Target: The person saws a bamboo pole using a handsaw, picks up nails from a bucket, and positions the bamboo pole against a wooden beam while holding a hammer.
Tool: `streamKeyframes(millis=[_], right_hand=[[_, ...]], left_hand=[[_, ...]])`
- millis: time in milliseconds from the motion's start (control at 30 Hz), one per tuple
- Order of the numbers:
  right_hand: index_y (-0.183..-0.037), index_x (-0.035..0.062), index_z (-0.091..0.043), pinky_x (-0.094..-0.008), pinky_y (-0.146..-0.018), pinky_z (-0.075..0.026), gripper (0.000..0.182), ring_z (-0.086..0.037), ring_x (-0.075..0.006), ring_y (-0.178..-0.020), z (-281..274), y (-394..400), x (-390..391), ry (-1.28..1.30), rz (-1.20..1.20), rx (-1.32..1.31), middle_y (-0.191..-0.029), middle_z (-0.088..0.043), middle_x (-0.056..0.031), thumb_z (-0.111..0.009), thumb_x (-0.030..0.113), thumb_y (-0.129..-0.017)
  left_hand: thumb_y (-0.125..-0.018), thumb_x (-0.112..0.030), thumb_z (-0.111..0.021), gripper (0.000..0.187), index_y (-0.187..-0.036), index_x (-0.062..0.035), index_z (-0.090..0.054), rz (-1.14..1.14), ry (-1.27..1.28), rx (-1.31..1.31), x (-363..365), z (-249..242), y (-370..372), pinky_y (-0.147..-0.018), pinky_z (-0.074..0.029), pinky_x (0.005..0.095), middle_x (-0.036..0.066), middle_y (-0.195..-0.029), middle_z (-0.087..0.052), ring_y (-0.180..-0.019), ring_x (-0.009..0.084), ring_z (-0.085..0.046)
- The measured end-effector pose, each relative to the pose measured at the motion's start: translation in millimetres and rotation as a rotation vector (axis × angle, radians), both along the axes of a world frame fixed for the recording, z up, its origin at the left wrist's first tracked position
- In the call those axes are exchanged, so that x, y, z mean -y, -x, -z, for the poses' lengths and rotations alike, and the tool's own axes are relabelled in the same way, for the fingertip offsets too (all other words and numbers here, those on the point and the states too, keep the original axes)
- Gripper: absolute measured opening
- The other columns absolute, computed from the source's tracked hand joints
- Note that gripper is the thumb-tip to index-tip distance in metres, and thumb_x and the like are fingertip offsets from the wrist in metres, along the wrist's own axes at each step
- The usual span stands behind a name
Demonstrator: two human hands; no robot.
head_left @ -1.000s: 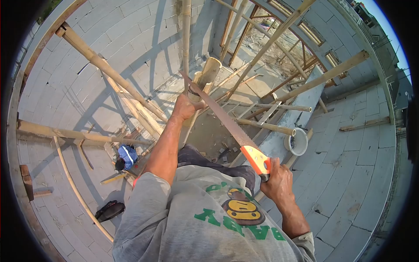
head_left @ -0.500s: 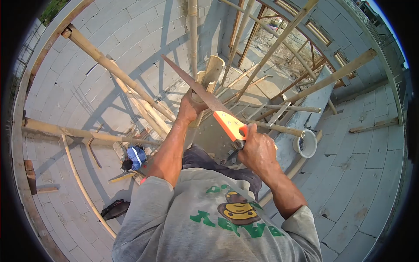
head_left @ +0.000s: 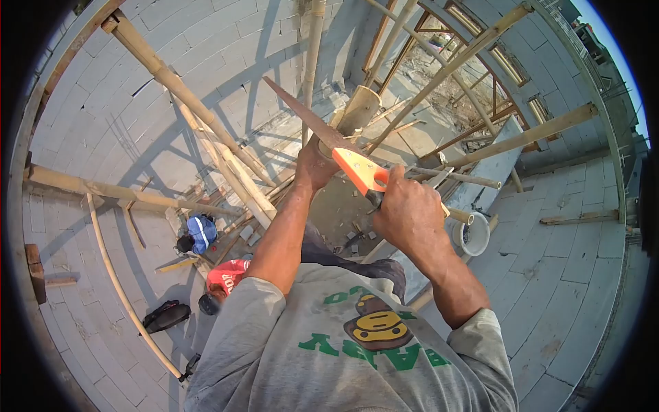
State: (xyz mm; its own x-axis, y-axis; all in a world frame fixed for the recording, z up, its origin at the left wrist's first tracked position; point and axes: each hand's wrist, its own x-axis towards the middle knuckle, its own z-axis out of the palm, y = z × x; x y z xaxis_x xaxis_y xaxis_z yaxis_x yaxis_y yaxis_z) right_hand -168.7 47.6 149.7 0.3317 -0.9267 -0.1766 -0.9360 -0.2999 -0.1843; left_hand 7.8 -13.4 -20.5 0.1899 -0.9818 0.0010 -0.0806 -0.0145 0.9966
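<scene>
My right hand (head_left: 410, 209) is wrapped round the orange and black handle of a handsaw (head_left: 299, 112). Its rusty blade points up and to the left, lying across a thick piece of bamboo (head_left: 361, 108). Just below the blade, my left hand (head_left: 317, 165) is closed around this bamboo, its fingers partly hidden behind the blade and the wood. The upper end of the bamboo is cut open and hollow, leaning up to the right past the saw.
Bamboo poles and timber props cross around me, including one pole (head_left: 171, 75) at upper left. A white bucket (head_left: 478, 237) stands on a ledge at right. Far below at left are a person in blue (head_left: 202, 232) and a person in red (head_left: 228, 275). Grey block walls (head_left: 576, 275) enclose the space.
The hollow bamboo end has tilted further right, and my hands and the saw have shifted slightly right. The view has moved, and the person in red now shows more fully beside my left arm.
</scene>
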Motion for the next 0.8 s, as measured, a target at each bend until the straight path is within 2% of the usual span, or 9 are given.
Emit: streamKeyframes(millis=[100,133,267,367,400,500,567,667,800], right_hand=[[-0.095,-0.0042,-0.047,-0.0496,-0.062,-0.052,0.033,-0.064,-0.0425,-0.062,20.3,14.0,4.5,0.083,-0.046,0.031,-0.064,-0.062,-0.0241,-0.061,0.008,-0.068],[-0.094,-0.0043,-0.048,-0.0476,-0.062,-0.052,0.03,-0.065,-0.0405,-0.06,23.9,11.9,1.9,0.101,-0.055,0.013,-0.063,-0.063,-0.0231,-0.06,0.007,-0.069],[-0.094,-0.0042,-0.049,-0.0456,-0.062,-0.053,0.029,-0.065,-0.0398,-0.06,24.1,6.4,4.8,0.09,-0.061,0.032,-0.062,-0.063,-0.0223,-0.06,0.007,-0.07],[-0.097,-0.0018,-0.048,-0.0462,-0.063,-0.052,0.033,-0.064,-0.0413,-0.06,42.4,34.3,-3.5,0.134,-0.086,0.092,-0.063,-0.063,-0.0202,-0.062,0.007,-0.069],[-0.098,-0.0006,-0.048,-0.0464,-0.064,-0.052,0.034,-0.063,-0.0418,-0.061,52.4,52.0,-5.8,0.164,-0.096,0.125,-0.064,-0.063,-0.0194,-0.063,0.007,-0.068],[-0.104,0.005,-0.046,-0.0518,-0.063,-0.048,0.043,-0.061,-0.0426,-0.07,83.8,159.1,-90.1,0.115,0.082,0.206,-0.075,-0.061,-0.0195,-0.063,0.0,-0.065],[-0.104,0.0047,-0.046,-0.0506,-0.061,-0.046,0.045,-0.059,-0.0411,-0.067,77.8,165.2,-122.5,0.122,0.05,0.228,-0.074,-0.059,-0.0187,-0.065,0.0,-0.064],[-0.104,0.0036,-0.045,-0.0499,-0.059,-0.044,0.045,-0.056,-0.04,-0.063,64.6,171.2,-98.2,0.171,-0.024,0.212,-0.071,-0.057,-0.0171,-0.067,0.003,-0.065],[-0.105,0.0026,-0.045,-0.0498,-0.061,-0.046,0.045,-0.059,-0.0398,-0.066,52.4,129.1,-62.1,0.097,-0.021,0.137,-0.072,-0.059,-0.0179,-0.067,0.004,-0.065]], left_hand=[[-0.059,-0.036,-0.087,0.08,-0.123,-0.0027,-0.053,0.043,-0.045,0.354,11.7,24.3,-6.1,-0.089,-0.05,0.0356,0.016,-0.112,-0.066,-0.105,0.0266,-0.064],[-0.058,-0.037,-0.087,0.082,-0.124,-0.0023,-0.053,0.082,-0.057,0.266,9.2,16.9,-7.3,-0.09,-0.05,0.0353,0.015,-0.113,-0.066,-0.106,0.0271,-0.064],[-0.061,-0.036,-0.085,0.068,-0.115,-0.0029,-0.06,0.024,-0.005,0.474,14.8,32.2,-14.4,-0.091,-0.049,0.034,0.014,-0.111,-0.067,-0.104,0.0267,-0.064],[-0.064,-0.033,-0.084,0.062,-0.112,-0.0025,-0.061,0.137,0.007,0.285,7.3,9.9,-19.3,-0.089,-0.049,0.0334,0.013,-0.107,-0.068,-0.1,0.0264,-0.065],[-0.065,-0.026,-0.083,0.054,-0.109,-0.0019,-0.062,0.123,-0.013,0.183,5.7,0.2,-17.1,-0.085,-0.049,0.0332,0.012,-0.103,-0.069,-0.095,0.0246,-0.065],[-0.065,-0.018,-0.081,0.05,-0.108,-0.0014,-0.063,0.069,0.026,0.304,13.2,0.7,-17.8,-0.082,-0.05,0.0333,0.011,-0.1,-0.07,-0.09,0.0232,-0.066],[-0.065,-0.016,-0.081,0.047,-0.106,-0.0004,-0.063,0.138,-0.08,0.228,-4.9,1.2,-16.1,-0.081,-0.05,0.0324,0.01,-0.097,-0.069,-0.087,0.0197,-0.064],[-0.068,-0.015,-0.081,0.041,-0.101,0.0001,-0.063,0.105,0.039,0.312,2.2,0.7,-20.4,-0.077,-0.05,0.0315,0.008,-0.094,-0.069,-0.084,0.0155,-0.063],[-0.066,-0.019,-0.083,0.046,-0.104,-0.001,-0.063,0.102,0.01,0.183,-0.6,-10.5,-12.8,-0.081,-0.049,0.0316,0.009,-0.098,-0.068,-0.089,0.0169,-0.063]])
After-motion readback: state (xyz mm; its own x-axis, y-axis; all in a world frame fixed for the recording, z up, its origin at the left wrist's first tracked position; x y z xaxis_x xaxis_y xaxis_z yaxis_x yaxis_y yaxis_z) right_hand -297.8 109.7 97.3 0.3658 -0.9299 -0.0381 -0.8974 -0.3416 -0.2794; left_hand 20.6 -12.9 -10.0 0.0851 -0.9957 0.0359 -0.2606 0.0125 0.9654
